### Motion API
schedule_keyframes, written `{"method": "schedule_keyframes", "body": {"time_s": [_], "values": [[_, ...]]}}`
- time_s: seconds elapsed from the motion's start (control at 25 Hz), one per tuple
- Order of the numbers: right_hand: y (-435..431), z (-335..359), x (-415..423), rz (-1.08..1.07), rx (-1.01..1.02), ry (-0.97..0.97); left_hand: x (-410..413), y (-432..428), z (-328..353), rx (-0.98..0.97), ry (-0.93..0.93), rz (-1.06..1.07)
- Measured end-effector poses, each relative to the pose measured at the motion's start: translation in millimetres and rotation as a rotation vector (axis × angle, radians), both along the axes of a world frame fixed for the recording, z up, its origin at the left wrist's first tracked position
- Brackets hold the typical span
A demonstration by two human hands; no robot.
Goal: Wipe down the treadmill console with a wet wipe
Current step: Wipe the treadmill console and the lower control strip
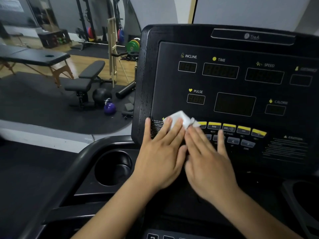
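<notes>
The black treadmill console fills the right half of the view, with dark INCLINE, TIME, SPEED and PULSE readouts and a row of yellow buttons low down. A white wet wipe lies crumpled against the lower left of the panel. My left hand rests flat on the console with its fingertips pressing the wipe. My right hand lies beside it, fingers spread over the button area, its fingertips touching the wipe's right edge; this hand is motion-blurred. Small droplets show on the console's left bezel.
A round cup holder sits left of my hands, and the curved black handrail runs below the console. Beyond it are a weight bench, a purple kettlebell, a massage table and weight plates.
</notes>
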State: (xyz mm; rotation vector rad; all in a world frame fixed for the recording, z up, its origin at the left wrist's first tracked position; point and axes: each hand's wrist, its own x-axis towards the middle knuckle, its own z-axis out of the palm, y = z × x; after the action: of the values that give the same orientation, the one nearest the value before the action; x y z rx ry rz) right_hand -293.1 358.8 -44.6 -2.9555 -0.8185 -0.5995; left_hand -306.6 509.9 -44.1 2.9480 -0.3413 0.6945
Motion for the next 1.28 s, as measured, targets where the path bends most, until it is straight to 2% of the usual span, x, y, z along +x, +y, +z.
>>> {"method": "schedule_keyframes", "body": {"time_s": [0.12,0.32,0.6,0.84,1.08,1.28], "values": [[-2.1,12.2,11.6,-0.052,0.016,-0.02,12.3,-5.9,11.8,-0.002,-0.008,0.003],[-23.7,-19.5,-16.4,-0.031,0.048,0.055,-10.2,-26.1,-12.5,0.05,0.039,-0.067],[-41.2,6.0,13.3,-0.136,0.121,-0.029,23.5,-47.8,19.4,0.069,-0.001,-0.075],[-66.7,-30.0,-16.9,-0.089,0.117,0.018,-5.8,-58.4,-13.9,0.107,0.045,-0.173],[-74.4,1.5,16.4,-0.176,0.156,-0.049,26.8,-79.5,23.9,0.088,-0.005,-0.131],[-90.7,-34.2,-14.1,-0.159,0.11,-0.003,-1.2,-92.1,-5.1,0.145,0.065,-0.2]]}}
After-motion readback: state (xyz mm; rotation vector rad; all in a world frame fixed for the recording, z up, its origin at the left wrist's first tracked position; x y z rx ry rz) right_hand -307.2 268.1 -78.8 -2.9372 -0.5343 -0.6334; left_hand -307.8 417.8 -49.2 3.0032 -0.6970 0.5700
